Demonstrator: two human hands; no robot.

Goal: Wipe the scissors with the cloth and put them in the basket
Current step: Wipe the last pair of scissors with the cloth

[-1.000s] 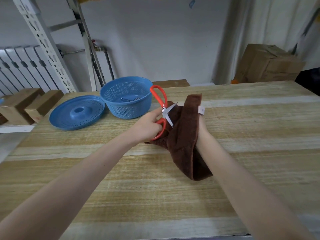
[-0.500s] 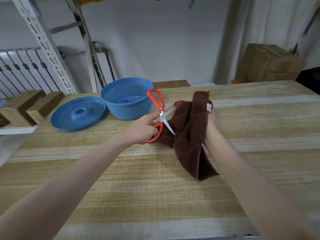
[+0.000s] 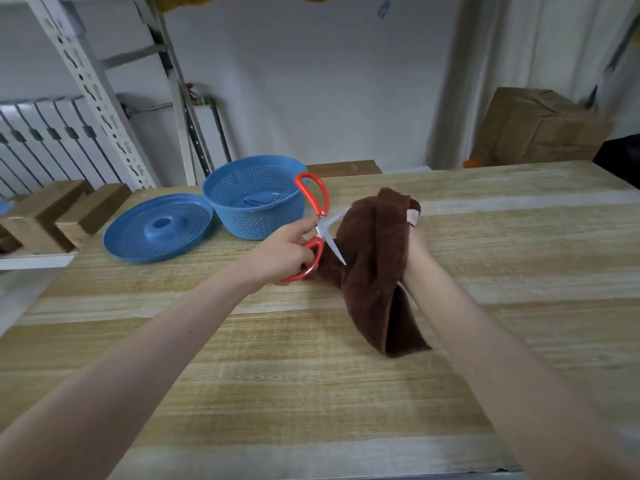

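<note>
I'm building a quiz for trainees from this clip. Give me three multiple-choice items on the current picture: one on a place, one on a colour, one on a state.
1. Where does the lid lie relative to the basket?
A) on top of it
B) on the table, left of it
C) inside it

2. What colour are the handles of the scissors?
A) orange
B) blue
C) brown

3. How do the blades stand?
A) closed
B) taped together
C) spread open

Answers:
1 B, the lid lies flat on the wood beside the basket.
2 A, both loops by the left hand are orange.
3 C, the blades fork apart in front of the cloth held by the right hand.
</note>
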